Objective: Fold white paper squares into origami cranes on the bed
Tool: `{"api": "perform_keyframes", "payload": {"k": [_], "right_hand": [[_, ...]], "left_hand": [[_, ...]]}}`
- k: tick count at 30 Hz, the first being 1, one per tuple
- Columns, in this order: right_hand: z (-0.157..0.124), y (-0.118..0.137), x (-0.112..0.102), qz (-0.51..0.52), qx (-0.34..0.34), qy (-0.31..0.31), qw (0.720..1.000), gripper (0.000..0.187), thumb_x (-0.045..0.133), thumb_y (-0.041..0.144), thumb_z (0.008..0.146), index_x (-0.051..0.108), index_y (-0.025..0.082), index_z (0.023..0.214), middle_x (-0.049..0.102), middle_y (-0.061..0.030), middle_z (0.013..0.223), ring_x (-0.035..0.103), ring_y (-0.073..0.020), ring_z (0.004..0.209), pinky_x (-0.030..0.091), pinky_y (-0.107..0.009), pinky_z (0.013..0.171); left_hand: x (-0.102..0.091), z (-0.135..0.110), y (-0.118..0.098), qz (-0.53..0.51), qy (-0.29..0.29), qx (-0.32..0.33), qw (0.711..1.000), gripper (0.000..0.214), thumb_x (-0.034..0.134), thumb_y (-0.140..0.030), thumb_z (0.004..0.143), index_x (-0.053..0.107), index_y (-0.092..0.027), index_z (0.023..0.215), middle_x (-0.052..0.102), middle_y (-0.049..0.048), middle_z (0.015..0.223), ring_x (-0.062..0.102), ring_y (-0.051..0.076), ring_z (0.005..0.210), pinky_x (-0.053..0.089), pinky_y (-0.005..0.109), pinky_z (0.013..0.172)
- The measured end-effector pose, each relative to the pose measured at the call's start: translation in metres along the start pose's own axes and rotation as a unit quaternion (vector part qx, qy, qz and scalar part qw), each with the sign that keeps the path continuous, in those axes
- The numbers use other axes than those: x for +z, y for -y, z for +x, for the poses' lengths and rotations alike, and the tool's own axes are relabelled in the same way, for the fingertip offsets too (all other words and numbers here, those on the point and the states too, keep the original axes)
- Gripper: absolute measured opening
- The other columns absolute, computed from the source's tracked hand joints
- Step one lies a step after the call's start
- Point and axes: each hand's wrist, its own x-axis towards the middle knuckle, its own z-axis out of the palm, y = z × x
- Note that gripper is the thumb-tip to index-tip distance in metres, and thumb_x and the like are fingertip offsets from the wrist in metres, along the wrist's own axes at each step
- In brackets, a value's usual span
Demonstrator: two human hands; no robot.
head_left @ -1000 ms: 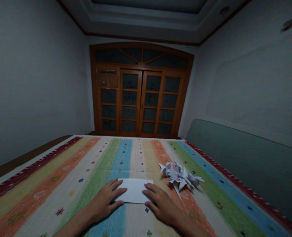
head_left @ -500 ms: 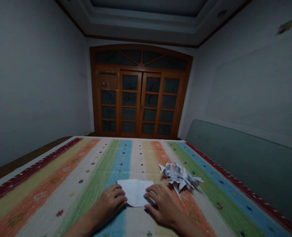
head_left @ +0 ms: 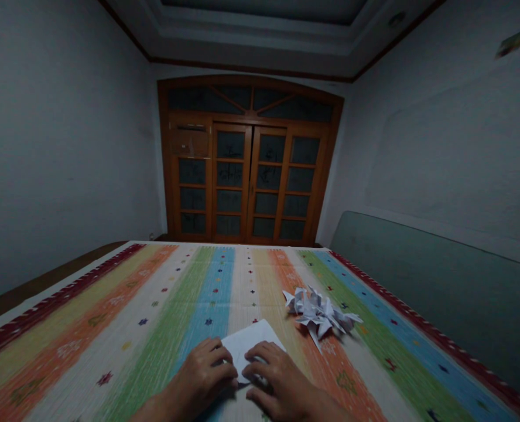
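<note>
My left hand (head_left: 202, 378) and right hand (head_left: 277, 384) pinch the white paper (head_left: 253, 344) on the striped cloth (head_left: 110, 328). Wooden doors (head_left: 246, 176) close the dim room.

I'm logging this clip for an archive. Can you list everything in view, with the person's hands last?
paper sheet: one, white, on the mat under both hands, one corner pointing away
folded paper figures: small heap, white, on the mat to the right of the sheet, apart from it
mat: one, multicoloured stripes, spread under everything
door: one, brown wood with dark panes, far wall
panel: one, grey-green, along the mat's right edge
left hand: bare, fingers curled on the sheet's near left
right hand: bare, fingers curled on its near right, grip unclear
</note>
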Motion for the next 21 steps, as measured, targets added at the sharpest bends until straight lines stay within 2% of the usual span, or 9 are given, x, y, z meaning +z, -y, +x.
{"api": "perform_keyframes", "payload": {"k": [2, 5, 8, 9, 11, 14, 16, 18, 21], "right_hand": [[0.0, -0.002, 0.003, 0.001, 0.002, -0.017, 1.0, 0.022, 0.069, 0.02, 0.087, 0.071, 0.025, 0.109, 0.069, -0.0085, 0.123, 0.061, -0.0264, 0.114, 0.047, -0.038, 0.099], [0.0, -0.004, 0.006, 0.0, -0.002, -0.03, 1.0, 0.02, 0.064, 0.018, 0.089, 0.072, 0.023, 0.106, 0.069, -0.0092, 0.12, 0.063, -0.0258, 0.111, 0.049, -0.038, 0.097], [0.0, -0.005, 0.005, 0.002, 0.011, -0.026, 1.0, 0.042, 0.064, 0.018, 0.087, 0.062, 0.021, 0.129, 0.069, -0.0116, 0.121, 0.062, -0.0276, 0.111, 0.05, -0.041, 0.099], [0.0, -0.004, 0.005, 0.003, 0.016, -0.024, 1.0, 0.054, 0.064, 0.018, 0.086, 0.055, 0.019, 0.139, 0.068, -0.0127, 0.123, 0.062, -0.0282, 0.113, 0.049, -0.042, 0.101], [-0.001, -0.002, 0.003, 0.001, 0.015, -0.017, 1.0, 0.065, 0.064, 0.018, 0.086, 0.045, 0.019, 0.149, 0.067, -0.0139, 0.128, 0.061, -0.0285, 0.116, 0.049, -0.043, 0.103], [-0.002, -0.001, 0.002, -0.017, -0.008, -0.015, 1.0, 0.044, 0.061, 0.018, 0.091, 0.061, 0.024, 0.134, 0.065, -0.0129, 0.131, 0.061, -0.0281, 0.117, 0.05, -0.042, 0.102], [-0.002, -0.002, 0.003, -0.03, -0.017, -0.024, 0.999, 0.031, 0.06, 0.019, 0.093, 0.069, 0.025, 0.122, 0.065, -0.0126, 0.132, 0.061, -0.028, 0.118, 0.05, -0.043, 0.101], [-0.002, -0.004, 0.005, -0.038, -0.022, -0.028, 0.999, 0.029, 0.06, 0.02, 0.094, 0.071, 0.025, 0.12, 0.064, -0.0122, 0.133, 0.06, -0.0282, 0.12, 0.05, -0.044, 0.102], [-0.001, -0.005, 0.006, -0.034, -0.03, -0.023, 0.999, 0.029, 0.06, 0.02, 0.095, 0.071, 0.026, 0.121, 0.065, -0.0102, 0.134, 0.06, -0.0274, 0.122, 0.049, -0.044, 0.105]], "left_hand": [[-0.001, -0.001, 0.006, -0.041, -0.025, -0.023, 0.999, 0.016, 0.057, -0.03, 0.102, 0.071, -0.025, 0.109, 0.074, 0.0082, 0.102, 0.068, 0.025, 0.091, 0.055, 0.038, 0.078], [0.0, -0.006, 0.016, -0.101, -0.052, -0.091, 0.989, 0.032, 0.057, -0.026, 0.101, 0.06, -0.029, 0.133, 0.072, 0.0093, 0.116, 0.069, 0.026, 0.104, 0.057, 0.038, 0.091], [0.003, -0.009, 0.023, -0.141, -0.06, -0.169, 0.974, 0.051, 0.056, -0.022, 0.1, 0.045, -0.031, 0.148, 0.069, 0.0082, 0.126, 0.069, 0.024, 0.108, 0.059, 0.038, 0.095], [0.004, -0.01, 0.024, -0.144, -0.058, -0.18, 0.971, 0.052, 0.056, -0.021, 0.099, 0.044, -0.032, 0.149, 0.068, 0.0081, 0.129, 0.069, 0.024, 0.108, 0.059, 0.038, 0.095], [0.006, -0.01, 0.026, -0.126, -0.047, -0.18, 0.974, 0.041, 0.055, -0.021, 0.1, 0.057, -0.032, 0.139, 0.066, 0.0084, 0.133, 0.07, 0.024, 0.109, 0.059, 0.039, 0.096], [0.007, -0.01, 0.026, -0.062, -0.013, -0.143, 0.988, 0.026, 0.053, -0.022, 0.101, 0.075, -0.031, 0.113, 0.06, 0.0095, 0.144, 0.066, 0.029, 0.119, 0.056, 0.046, 0.101], [0.008, -0.01, 0.023, -0.031, 0.023, -0.115, 0.993, 0.03, 0.052, -0.02, 0.102, 0.074, -0.032, 0.119, 0.057, 0.0087, 0.15, 0.058, 0.032, 0.132, 0.052, 0.053, 0.107], [0.008, -0.011, 0.017, -0.032, 0.076, -0.093, 0.992, 0.04, 0.05, -0.02, 0.103, 0.061, -0.034, 0.14, 0.052, 0.0063, 0.155, 0.046, 0.032, 0.144, 0.045, 0.055, 0.114], [0.007, -0.013, 0.007, -0.071, 0.145, -0.08, 0.984, 0.059, 0.051, -0.033, 0.105, 0.028, -0.035, 0.16, 0.036, 0.0048, 0.165, 0.035, 0.029, 0.151, 0.037, 0.052, 0.12]]}}
